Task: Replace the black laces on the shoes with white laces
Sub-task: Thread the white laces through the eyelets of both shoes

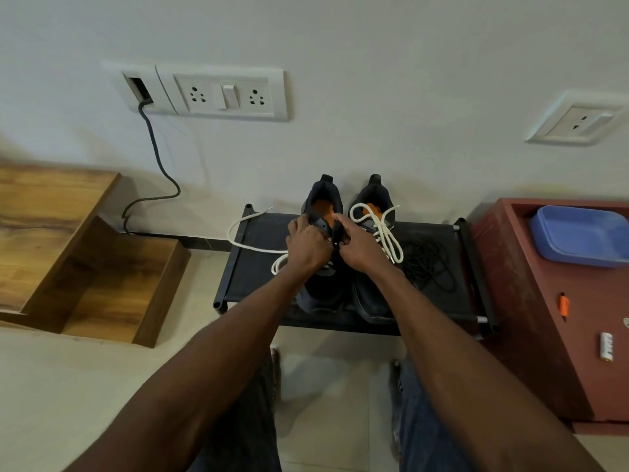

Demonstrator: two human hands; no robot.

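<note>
Shoes are set side by side on a low black rack against the wall, heels to the wall and toes toward the person, probably so that both tongues can be reached from above. The right shoe is already threaded and tied with a white lace. The left shoe is being worked on: a second white lace is trailed off its left side across the rack, seemingly kept clear until it is fed through. Removed black laces are heaped just beside the right shoe.

Both arms are stretched forward and down, wrists close together over the left shoe. The left hand is curled onto the shoe's tongue and upper, steadying it. The right hand is held with its forefinger extended toward the opening and its other fingers bent at the eyelet row; whether a lace is pinched there cannot be told.
</note>
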